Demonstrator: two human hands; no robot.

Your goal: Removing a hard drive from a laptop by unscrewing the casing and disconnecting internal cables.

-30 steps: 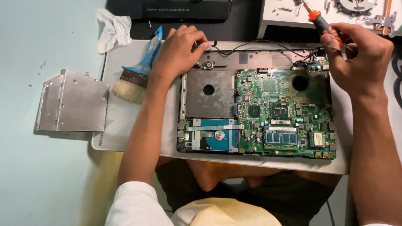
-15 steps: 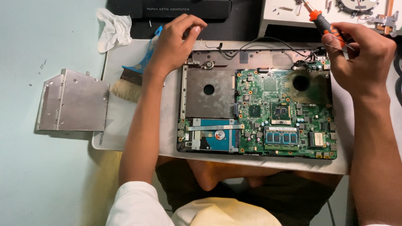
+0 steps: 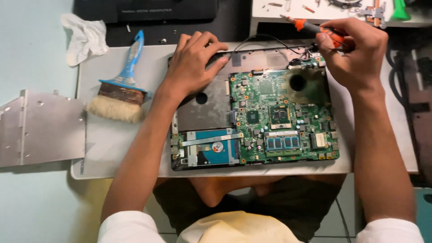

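An opened laptop base [image 3: 211,112] lies in front of me with its green motherboard [image 3: 279,117] and a blue-labelled hard drive [image 3: 213,146] exposed. My left hand [image 3: 191,65] rests flat on the base's upper left part, fingers spread toward the back edge. My right hand [image 3: 353,49] is closed around an orange-and-black screwdriver [image 3: 310,27] at the laptop's back right corner, and the tool lies nearly level, its end pointing left. Black cables [image 3: 270,40] run along the back edge.
A blue-handled brush [image 3: 121,87] lies on the white board [image 3: 112,139] left of the laptop. A metal drive casing [image 3: 38,128] sits at far left, a crumpled white cloth [image 3: 85,36] behind it. A black panel [image 3: 148,11] and a tray of small parts [image 3: 315,9] lie at the back.
My left hand has shifted from the back left corner down onto the base plate. The right hand has tilted the screwdriver toward level.
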